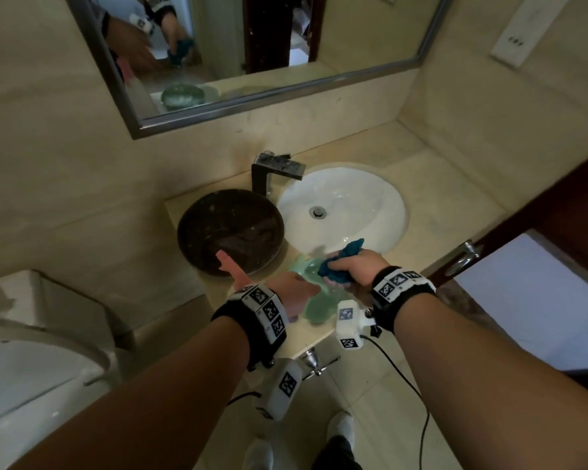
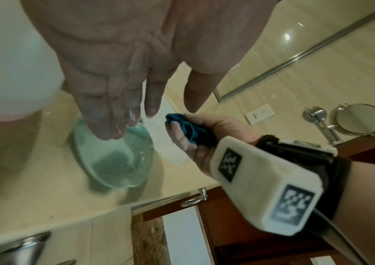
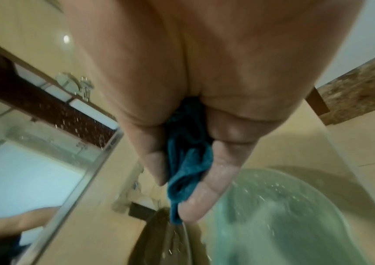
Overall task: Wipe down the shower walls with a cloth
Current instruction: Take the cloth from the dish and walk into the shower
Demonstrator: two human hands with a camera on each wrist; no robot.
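Observation:
A blue cloth [image 1: 342,262] is bunched in my right hand [image 1: 353,266], which grips it just above a green glass bowl [image 1: 314,312] of water on the vanity counter. The left wrist view shows the cloth [image 2: 189,129] squeezed in the right hand's [image 2: 204,136] fist beside the bowl [image 2: 118,161]. In the right wrist view the cloth [image 3: 186,161] sticks out between curled fingers over the bowl [image 3: 284,215]. My left hand [image 1: 294,295] hovers over the bowl's near side, holding nothing. Its wet fingers [image 2: 114,100] are straight and point down at the water.
A white spray bottle with a pink trigger [image 1: 231,266] stands left of my left hand. Behind it sit a dark bowl [image 1: 231,228], a faucet [image 1: 272,167] and the white sink [image 1: 381,198]. A mirror [image 1: 252,45] hangs above, a toilet [image 1: 31,368] is left, a door handle [image 1: 465,256] right.

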